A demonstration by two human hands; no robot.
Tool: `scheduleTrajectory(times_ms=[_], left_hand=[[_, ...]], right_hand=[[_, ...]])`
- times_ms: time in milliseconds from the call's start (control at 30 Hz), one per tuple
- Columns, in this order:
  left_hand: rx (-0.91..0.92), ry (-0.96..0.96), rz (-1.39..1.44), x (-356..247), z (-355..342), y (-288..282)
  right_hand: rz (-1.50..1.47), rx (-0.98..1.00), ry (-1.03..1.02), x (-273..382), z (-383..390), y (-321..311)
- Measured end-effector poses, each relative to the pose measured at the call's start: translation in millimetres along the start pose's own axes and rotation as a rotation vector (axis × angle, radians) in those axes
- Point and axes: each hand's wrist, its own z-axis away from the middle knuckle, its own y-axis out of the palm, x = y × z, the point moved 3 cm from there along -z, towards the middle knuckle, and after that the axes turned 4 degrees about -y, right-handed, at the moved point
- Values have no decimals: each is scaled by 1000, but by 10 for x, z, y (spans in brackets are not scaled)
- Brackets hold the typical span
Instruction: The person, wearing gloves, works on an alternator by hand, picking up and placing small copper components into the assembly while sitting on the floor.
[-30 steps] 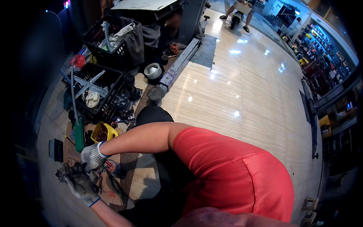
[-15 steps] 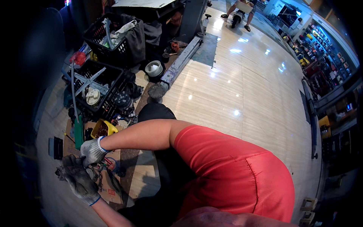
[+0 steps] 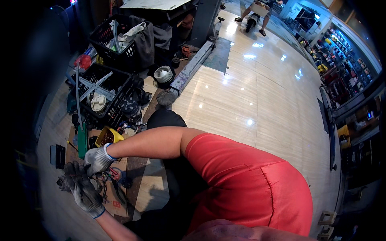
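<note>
Our gloved left fingers [image 3: 74, 176] curl around a small dark part [image 3: 64, 184], clamped on it. Our right hand [image 3: 97, 159] has edged closer since a second ago and now touches the left hand [image 3: 82, 190], fingers closed over the same part. Both hover above cardboard [image 3: 116, 205] on the floor; a yellow tub [image 3: 107, 136] and black crates [image 3: 100, 94] sit farther off.

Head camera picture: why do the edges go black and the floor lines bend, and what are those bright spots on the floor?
Head view: a fisheye lens, so the corners fall dark and straight floor boards curve toward the rim. The white spots are lamp glare on the glossy wooden floor. The gloved left hand and right hand sit in dimmer light at the lower left, slightly soft; what they grip is hard to make out.
</note>
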Motion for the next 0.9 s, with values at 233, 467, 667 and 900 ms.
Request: scheduleTrajectory(times_ms=[233, 467, 667, 900], left_hand=[[99, -2, 18, 47, -7, -122], [-4, 6, -6, 110, -19, -236], [-147, -1, -7, 164, -22, -319], [70, -7, -27, 167, -36, -418]], right_hand=[[41, -28, 5, -64, 1, 24], [40, -25, -8, -44, 45, 6], [23, -18, -9, -12, 91, -18], [-43, -18, -31, 101, 184, -76]])
